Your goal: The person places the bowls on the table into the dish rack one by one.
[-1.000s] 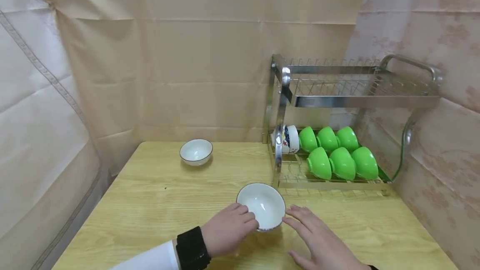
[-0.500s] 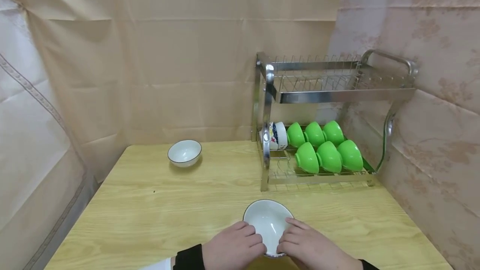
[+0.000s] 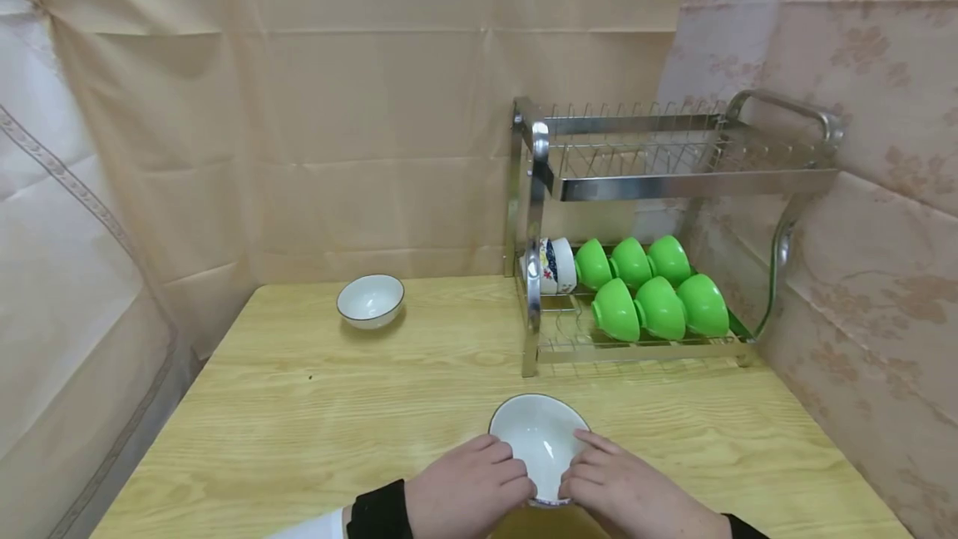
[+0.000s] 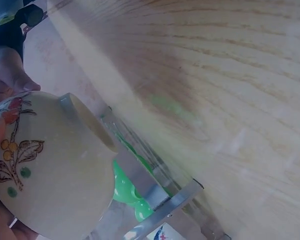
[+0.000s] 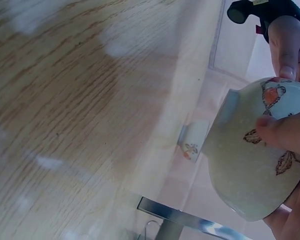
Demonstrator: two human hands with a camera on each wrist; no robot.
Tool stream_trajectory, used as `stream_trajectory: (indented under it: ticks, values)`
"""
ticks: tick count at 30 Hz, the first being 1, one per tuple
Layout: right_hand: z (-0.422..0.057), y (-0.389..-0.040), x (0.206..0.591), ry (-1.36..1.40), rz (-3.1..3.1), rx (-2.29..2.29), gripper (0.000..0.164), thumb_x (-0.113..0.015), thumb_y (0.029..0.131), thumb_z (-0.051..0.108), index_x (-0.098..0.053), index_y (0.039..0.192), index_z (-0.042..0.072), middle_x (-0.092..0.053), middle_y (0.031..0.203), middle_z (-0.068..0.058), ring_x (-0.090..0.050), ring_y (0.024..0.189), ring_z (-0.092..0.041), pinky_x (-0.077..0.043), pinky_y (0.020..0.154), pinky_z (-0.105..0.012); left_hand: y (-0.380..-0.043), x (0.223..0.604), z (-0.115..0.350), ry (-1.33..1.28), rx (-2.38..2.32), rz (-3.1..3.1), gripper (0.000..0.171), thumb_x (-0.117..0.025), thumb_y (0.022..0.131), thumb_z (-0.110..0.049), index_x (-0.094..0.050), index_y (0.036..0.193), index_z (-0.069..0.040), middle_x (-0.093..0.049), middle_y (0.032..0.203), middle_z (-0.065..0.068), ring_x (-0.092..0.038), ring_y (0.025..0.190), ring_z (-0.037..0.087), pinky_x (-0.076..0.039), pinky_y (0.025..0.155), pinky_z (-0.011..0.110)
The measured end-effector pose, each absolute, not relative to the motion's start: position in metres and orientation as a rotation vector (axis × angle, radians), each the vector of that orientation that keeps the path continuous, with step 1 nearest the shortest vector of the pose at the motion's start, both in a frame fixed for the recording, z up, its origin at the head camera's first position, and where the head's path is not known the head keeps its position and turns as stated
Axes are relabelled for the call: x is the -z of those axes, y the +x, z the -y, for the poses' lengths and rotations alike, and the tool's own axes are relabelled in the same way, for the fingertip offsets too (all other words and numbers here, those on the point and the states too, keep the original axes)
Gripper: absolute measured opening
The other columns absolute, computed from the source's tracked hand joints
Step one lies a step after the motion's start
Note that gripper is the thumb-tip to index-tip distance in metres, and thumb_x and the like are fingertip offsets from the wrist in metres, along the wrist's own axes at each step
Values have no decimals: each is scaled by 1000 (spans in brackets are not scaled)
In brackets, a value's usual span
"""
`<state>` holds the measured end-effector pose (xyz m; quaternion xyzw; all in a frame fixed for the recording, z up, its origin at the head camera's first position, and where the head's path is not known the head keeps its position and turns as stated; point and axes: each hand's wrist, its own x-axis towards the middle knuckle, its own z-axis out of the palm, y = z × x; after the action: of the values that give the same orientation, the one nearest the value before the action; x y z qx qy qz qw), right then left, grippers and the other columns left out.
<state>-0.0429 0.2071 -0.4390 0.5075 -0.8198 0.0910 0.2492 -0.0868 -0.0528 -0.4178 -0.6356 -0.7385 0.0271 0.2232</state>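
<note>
Both hands grip a white bowl (image 3: 540,435) with a dark rim, near the front of the table in the head view. My left hand (image 3: 473,485) holds its near left rim, fingers curled over the edge. On the near right rim my right hand (image 3: 624,481) does the same, one finger stretched along the inside. In the left wrist view the outside of the bowl (image 4: 65,175) shows painted leaves and berries. The right wrist view has a thumb (image 5: 277,131) pressed to the painted side, with the bowl's foot turned toward the tabletop (image 5: 90,110).
A second white bowl (image 3: 370,302) stands upright at the back left of the wooden table (image 3: 299,414). On the right stands a two-tier metal dish rack (image 3: 696,187). Its lower tier holds several green bowls (image 3: 662,309) and patterned white bowls (image 3: 557,266) on their sides.
The right hand, earlier apart with spread fingers, has come onto the bowl's right rim. The bowl has moved nearer the person. Since half a second ago little differs.
</note>
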Motion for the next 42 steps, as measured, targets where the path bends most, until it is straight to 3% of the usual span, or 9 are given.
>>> stream_trajectory:
  ticks: [6,10,12,15,18,23,28,35,42]
  values:
    - [-207,-44,439,1365,2217,-271,17,-58,85,11,-62,99,21,-61,95,15,-59,93,0,-27,115,-35,-90,415,53,-1744,-16,2044,12,-70,91,-26,-66,103,-25,-61,94,-16,-53,92,3,-43,91,21]
    - [-207,-45,441,1314,2221,-396,11,-52,101,15,-63,102,19,-63,99,14,-61,97,-3,-26,117,-33,-94,411,53,-1714,59,2062,20,-71,91,-23,-66,110,-23,-63,100,-14,-53,99,5,-40,102,23]
    - [-206,-43,441,1246,2262,-486,13,-50,105,22,-62,105,18,-64,103,13,-63,101,-8,-33,114,-35,-96,409,54,-1675,124,2065,28,-73,90,-22,-65,117,-22,-63,108,-12,-53,107,7,-37,107,25]
    - [-207,-39,436,1042,2412,-621,12,-61,100,22,-61,111,19,-65,114,9,-64,108,-21,-49,99,-44,-99,408,56,-1584,225,2046,42,-75,88,-28,-61,127,-21,-58,128,-3,-52,120,15,-36,110,29]
    - [-209,-37,430,743,2601,-818,22,-68,95,18,-59,116,19,-66,116,5,-64,109,-26,-56,84,-47,-99,411,58,-1513,267,2060,54,-73,89,-38,-55,137,-20,-47,143,5,-46,131,22,-36,112,33]
    - [-220,-49,423,256,2666,-1384,31,-64,97,16,-58,126,6,-66,117,-5,-61,107,-14,-53,87,-37,-98,416,61,-1476,255,2159,58,-62,94,-49,-50,143,-19,-40,151,6,-37,139,23,-29,116,35]
    - [-236,-71,416,24,2512,-1872,51,-57,101,14,-38,143,-7,-54,135,-25,-57,112,-8,-49,91,-24,-98,426,61,-1476,223,2197,62,-57,95,-54,-45,146,-21,-38,153,6,-38,139,23,-31,115,36]
    - [-254,-97,407,54,2384,-2062,61,-51,104,24,-24,150,-5,-36,151,-19,-46,122,0,-28,111,-38,-97,435,57,-1452,182,2227,71,-57,92,-61,-41,149,-22,-35,155,8,-40,137,26,-36,111,41]
    - [-261,-126,401,181,2227,-2184,59,-48,106,22,-21,148,-8,-47,137,3,-44,124,-2,-35,99,-18,-96,441,57,-1467,153,2327,72,-42,96,-67,-33,154,-25,-28,159,6,-33,142,27,-36,111,45]
